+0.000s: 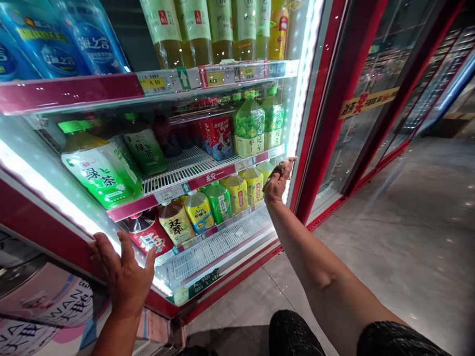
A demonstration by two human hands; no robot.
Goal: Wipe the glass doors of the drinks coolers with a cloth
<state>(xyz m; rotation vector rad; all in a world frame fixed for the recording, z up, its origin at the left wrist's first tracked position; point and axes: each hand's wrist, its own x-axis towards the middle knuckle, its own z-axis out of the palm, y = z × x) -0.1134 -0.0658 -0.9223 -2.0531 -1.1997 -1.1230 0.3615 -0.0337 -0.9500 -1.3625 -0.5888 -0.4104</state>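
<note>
The left hand [122,275] is spread wide, holding nothing visible, by the red-framed drinks fridge [44,229]. Just right of its fingers, a red-labelled bottle [151,237] stands at the left end of the lower row. The right hand [279,179] reaches to the fridge's right edge near yellow bottles [236,192]; I cannot tell whether it grips anything.

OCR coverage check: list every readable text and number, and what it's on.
"4.00": yellow paper price tag, upper shelf.
"海之言": blue plastic bottle, upper shelf.
"绿茶": large green-and-white plastic bottle, middle shelf; also others there.
"统一": maroon shelf-edge strip.
"双萃": cream-labelled bottle, lower row.
"柠檬水": yellow-and-blue-labelled bottle, beside it.
"WAN": pink-and-white packaging, lower left.
Remaining print, including the yellow strip on the glass door: too small or blurred.
</note>
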